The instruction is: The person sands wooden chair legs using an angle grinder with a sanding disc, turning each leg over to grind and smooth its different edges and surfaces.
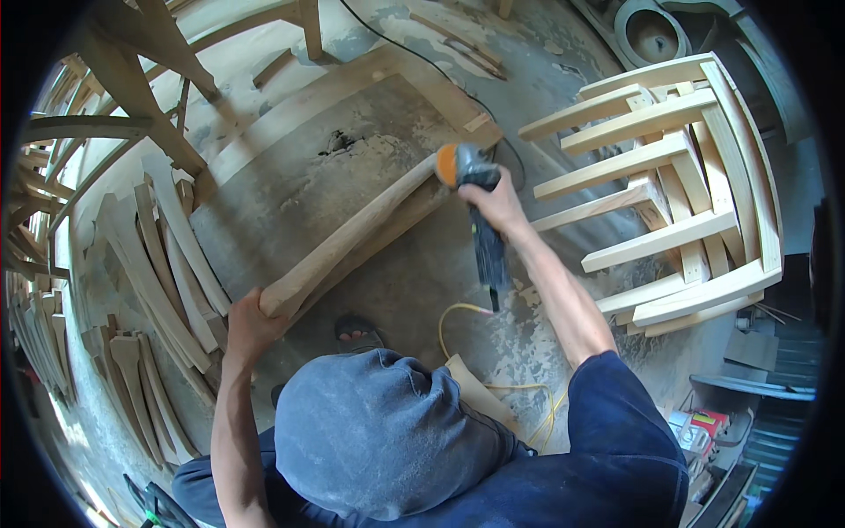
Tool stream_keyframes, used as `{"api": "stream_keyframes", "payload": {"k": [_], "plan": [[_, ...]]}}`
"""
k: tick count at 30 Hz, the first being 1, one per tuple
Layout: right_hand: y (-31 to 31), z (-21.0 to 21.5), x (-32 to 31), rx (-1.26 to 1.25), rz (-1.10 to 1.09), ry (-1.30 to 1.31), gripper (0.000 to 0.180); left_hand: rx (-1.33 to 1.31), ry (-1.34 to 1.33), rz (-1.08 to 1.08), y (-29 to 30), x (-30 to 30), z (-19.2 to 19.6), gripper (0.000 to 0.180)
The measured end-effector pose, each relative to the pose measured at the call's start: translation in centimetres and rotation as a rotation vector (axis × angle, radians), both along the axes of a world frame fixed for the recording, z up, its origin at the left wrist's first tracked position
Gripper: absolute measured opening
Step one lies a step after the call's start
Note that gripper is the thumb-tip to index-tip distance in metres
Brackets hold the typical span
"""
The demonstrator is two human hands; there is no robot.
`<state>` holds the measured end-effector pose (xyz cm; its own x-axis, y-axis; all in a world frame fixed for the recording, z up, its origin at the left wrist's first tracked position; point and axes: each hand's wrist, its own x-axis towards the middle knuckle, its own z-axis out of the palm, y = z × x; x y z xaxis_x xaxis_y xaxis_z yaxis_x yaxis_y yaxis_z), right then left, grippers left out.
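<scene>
My left hand (pixel 251 324) grips the near end of a long curved wooden piece (pixel 352 233) that slants up and to the right. My right hand (pixel 497 204) holds a dark angle grinder (pixel 480 216) by its body. Its orange sanding disc (pixel 447 165) sits against the far end of the wooden piece. The grinder's yellow cable (pixel 458 312) loops down to the floor near my foot in a sandal (pixel 356 333). A grey cloth hood covers my head at the bottom of the view.
Several curved wooden parts (pixel 167 264) lean in a row at the left. A pale wooden chair frame (pixel 682 194) lies at the right. A flat wooden board frame (pixel 352 88) rests on the dusty concrete floor beyond. Dark wooden frames (pixel 132 70) stand at the upper left.
</scene>
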<state>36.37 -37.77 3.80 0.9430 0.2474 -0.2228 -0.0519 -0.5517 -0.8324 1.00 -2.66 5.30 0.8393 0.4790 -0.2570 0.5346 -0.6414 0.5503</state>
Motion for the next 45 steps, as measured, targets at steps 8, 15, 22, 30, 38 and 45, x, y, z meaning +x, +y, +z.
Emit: {"api": "stream_keyframes", "payload": {"k": [8,15,22,30,38,45], "plan": [[0.9,0.5,-4.3,-0.040,0.232,0.012,0.093,0.096,0.002,0.044,-2.2,-0.7,-0.5,0.037],[2.1,0.9,-3.6,-0.016,0.038,0.040,0.085,-0.051,0.012,0.011,0.6,0.2,-0.2,0.049],[6.8,2.3,-13.9,-0.103,0.527,0.181,0.097,-0.295,0.138,-0.014,4.4,1.6,-0.6,0.065],[2.5,-0.9,-2.1,0.211,0.000,0.098,0.086,-0.495,0.254,-0.031,7.1,2.8,-1.9,0.071],[10.3,2.2,-17.0,-0.128,0.544,0.219,0.097,-0.603,0.295,-0.005,8.0,3.2,-1.4,0.076],[4.7,-0.4,-6.4,-0.016,0.153,-0.144,0.088,-0.608,0.303,-0.013,8.3,3.4,-2.1,0.072]]}}
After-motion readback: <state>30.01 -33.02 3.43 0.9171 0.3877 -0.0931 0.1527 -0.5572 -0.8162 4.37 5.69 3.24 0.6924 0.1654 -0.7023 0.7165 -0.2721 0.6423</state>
